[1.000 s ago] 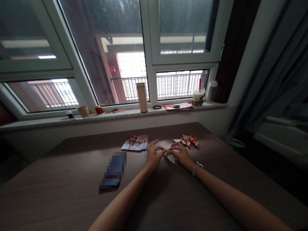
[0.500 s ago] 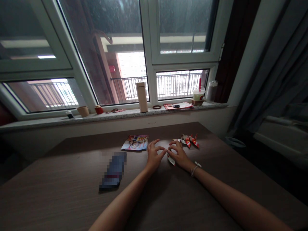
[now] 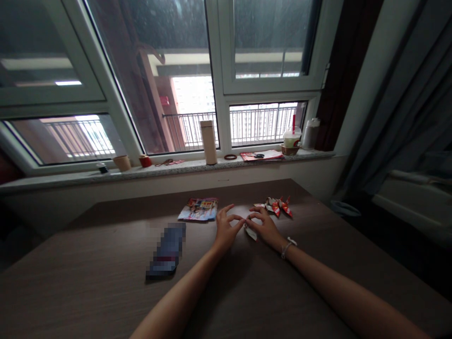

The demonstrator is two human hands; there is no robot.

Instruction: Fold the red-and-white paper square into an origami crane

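Note:
Fingertips of my left hand (image 3: 226,229) and my right hand (image 3: 264,223) meet in a pinch above the brown table (image 3: 106,263). Between them they hold a small piece of folded paper (image 3: 251,233), pale with a little red. One pointed end of it shows below my right fingers; the rest is hidden by them. Just beyond my right hand lie red-and-white folded paper cranes (image 3: 278,206), close together. To the left of my left hand is a colourful printed packet (image 3: 198,209).
A blurred-out dark blue object (image 3: 166,252) lies left of my left forearm. On the windowsill stand a beige flask (image 3: 208,143), a drink cup with a red straw (image 3: 291,137) and a paper cup (image 3: 122,163). Scissors (image 3: 259,156) rest there on red-and-white sheets (image 3: 273,154).
My right fingers have shifted slightly and drawn closer together at the paper. The paper's visible end has moved up a little. My left hand stays almost still.

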